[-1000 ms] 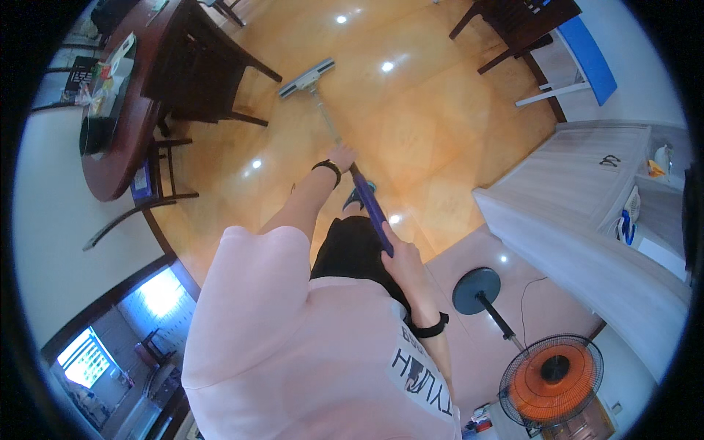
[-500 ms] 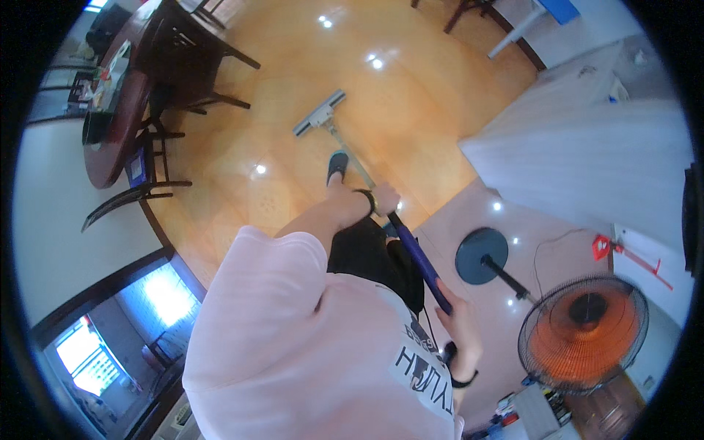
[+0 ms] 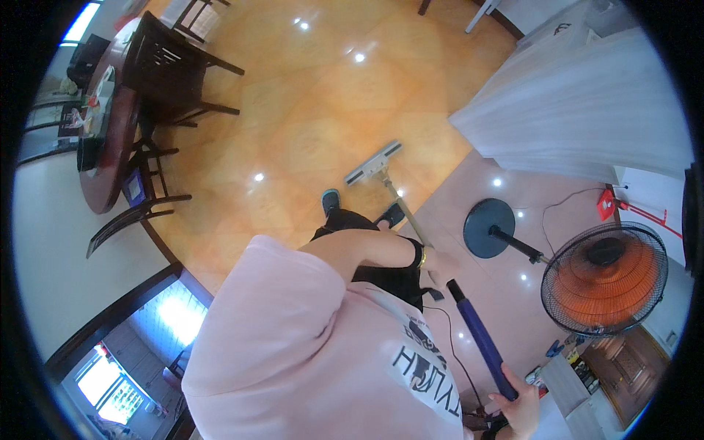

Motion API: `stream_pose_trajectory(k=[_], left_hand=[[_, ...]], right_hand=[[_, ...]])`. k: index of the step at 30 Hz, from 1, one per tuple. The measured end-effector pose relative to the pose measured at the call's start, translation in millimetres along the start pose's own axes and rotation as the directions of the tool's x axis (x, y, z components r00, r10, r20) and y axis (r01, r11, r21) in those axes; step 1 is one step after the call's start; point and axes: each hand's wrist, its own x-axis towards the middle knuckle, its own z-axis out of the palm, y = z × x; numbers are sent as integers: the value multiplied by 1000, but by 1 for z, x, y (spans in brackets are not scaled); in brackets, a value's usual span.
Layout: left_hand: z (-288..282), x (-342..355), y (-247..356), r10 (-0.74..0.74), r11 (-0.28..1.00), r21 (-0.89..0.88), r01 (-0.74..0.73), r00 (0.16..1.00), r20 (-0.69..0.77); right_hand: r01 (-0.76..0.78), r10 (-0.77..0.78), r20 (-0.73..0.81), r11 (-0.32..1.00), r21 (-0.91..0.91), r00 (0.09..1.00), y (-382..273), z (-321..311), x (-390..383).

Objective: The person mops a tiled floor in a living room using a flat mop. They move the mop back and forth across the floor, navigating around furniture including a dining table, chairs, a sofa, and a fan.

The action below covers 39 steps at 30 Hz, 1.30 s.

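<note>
A flat-headed mop slants across the floor in front of me. Its wide grey-white head [image 3: 374,163] lies on the glossy tiles just ahead of my feet. From there a pale pole [image 3: 412,216] runs back to a purple handle section [image 3: 480,339]. My left hand [image 3: 442,268], with a wristband at its wrist, is closed around the pole just below the dark end of the purple section. Farther back, my right hand [image 3: 521,411] grips the purple section near its top end.
To my right stands a fan [image 3: 605,282] with an orange centre on a round dark base [image 3: 489,228], its cord on the floor. A pale draped surface [image 3: 557,117] is ahead right. Dark chairs [image 3: 172,73] and a table [image 3: 110,187] stand at left. A doorway [image 3: 180,271] opens lower left.
The mop head has come back toward my feet and to the right. Both hands have moved right and backward with the handle. My feet now stand closer together.
</note>
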Motion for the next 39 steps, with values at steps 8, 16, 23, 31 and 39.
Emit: stream_pose_trajectory(k=[8, 16, 23, 31, 39], left_hand=[[-22, -133, -19, -261, 965, -63, 255, 959, -110], [2, -410, -143, -522, 850, -132, 509, 848, -93], [80, -603, -188, -801, 469, -108, 877, 370, -471], [137, -576, -158, -604, 435, -434, 789, -102, -791], [157, -476, -135, -578, 120, -742, 660, -561, -593]], right_hand=[[78, -78, 74, 997, -4, 994, -96, 15, 36], [669, -665, 91, 742, -27, 741, -251, 134, 170], [819, -823, 96, 568, 86, 560, -364, 290, 264], [852, -844, 151, 484, -201, 515, -352, 333, 270], [829, -870, 134, 392, -399, 475, -293, 312, 247]])
